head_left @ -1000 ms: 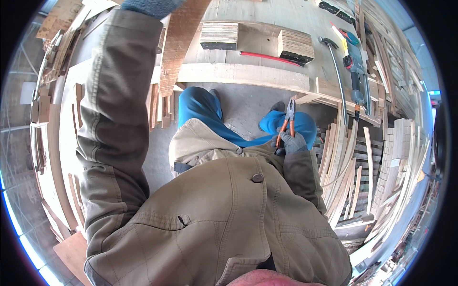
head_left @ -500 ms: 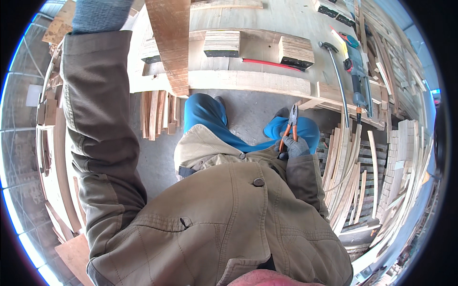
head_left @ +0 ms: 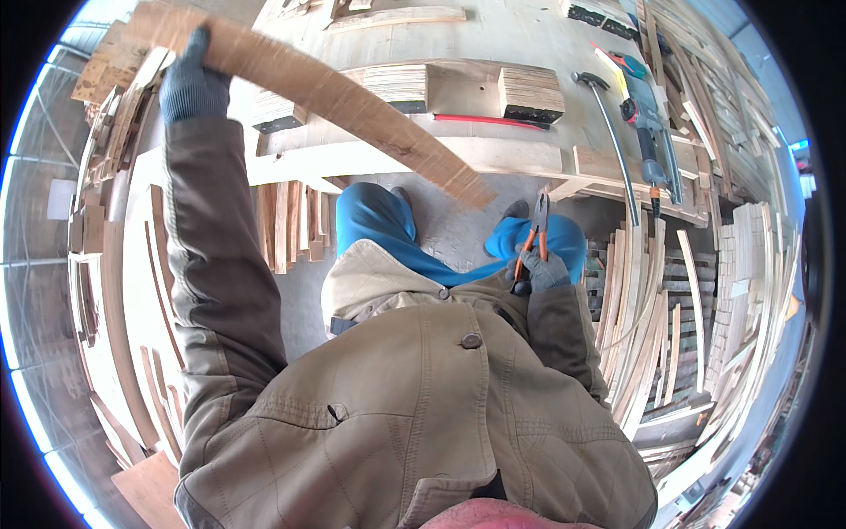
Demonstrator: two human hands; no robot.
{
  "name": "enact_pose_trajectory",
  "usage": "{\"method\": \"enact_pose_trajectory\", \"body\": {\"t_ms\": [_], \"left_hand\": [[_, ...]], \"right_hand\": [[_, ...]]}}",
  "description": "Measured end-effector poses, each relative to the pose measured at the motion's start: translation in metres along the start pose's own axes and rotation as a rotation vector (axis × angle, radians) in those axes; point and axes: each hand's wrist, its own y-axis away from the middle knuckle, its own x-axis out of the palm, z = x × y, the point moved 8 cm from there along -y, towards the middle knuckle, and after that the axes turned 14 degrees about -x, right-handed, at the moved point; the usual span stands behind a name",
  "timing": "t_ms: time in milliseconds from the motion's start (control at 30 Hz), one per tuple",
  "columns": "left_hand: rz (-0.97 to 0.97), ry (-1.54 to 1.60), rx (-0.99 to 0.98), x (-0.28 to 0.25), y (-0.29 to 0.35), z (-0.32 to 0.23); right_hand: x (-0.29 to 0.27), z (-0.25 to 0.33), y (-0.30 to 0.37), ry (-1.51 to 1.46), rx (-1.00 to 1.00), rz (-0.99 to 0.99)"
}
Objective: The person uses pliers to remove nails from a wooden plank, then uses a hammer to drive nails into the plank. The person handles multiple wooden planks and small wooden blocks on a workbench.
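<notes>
My left hand (head_left: 194,84), in a grey-blue glove, is closed around the edge of a long flat wooden board (head_left: 339,101) near its upper left end. The board slants down to the right over the bench's front edge, its lower end above the floor near my knees. Close to my right thigh, my right hand (head_left: 542,267), gloved too, grips a pair of pliers (head_left: 535,234) by the orange handles. Their metal jaws point up, away from me.
On the wooden workbench (head_left: 493,31) ahead stand layered wood blocks (head_left: 530,91) with a red bar (head_left: 489,121) before them. A hammer (head_left: 608,123) and a corded power tool (head_left: 649,145) lie at the right. Timber strips (head_left: 630,326) are stacked below right, more wood pieces (head_left: 289,225) under the bench.
My left hand has come down nearer, and the board has swung from nearly upright to a slant, its near end moving right. My right hand still holds the pliers in place.
</notes>
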Motion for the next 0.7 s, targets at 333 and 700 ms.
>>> {"method": "enact_pose_trajectory", "body": {"t_ms": [333,700], "left_hand": [[-0.362,0.38,-0.304,-0.182,0.041,0.226],[-0.446,0.457,-0.492,-0.156,0.104,0.311]], "right_hand": [[-0.001,-0.006,0.001,-0.01,0.092,-0.129],[-0.002,-0.009,0.003,-0.003,0.118,-0.125]]}}
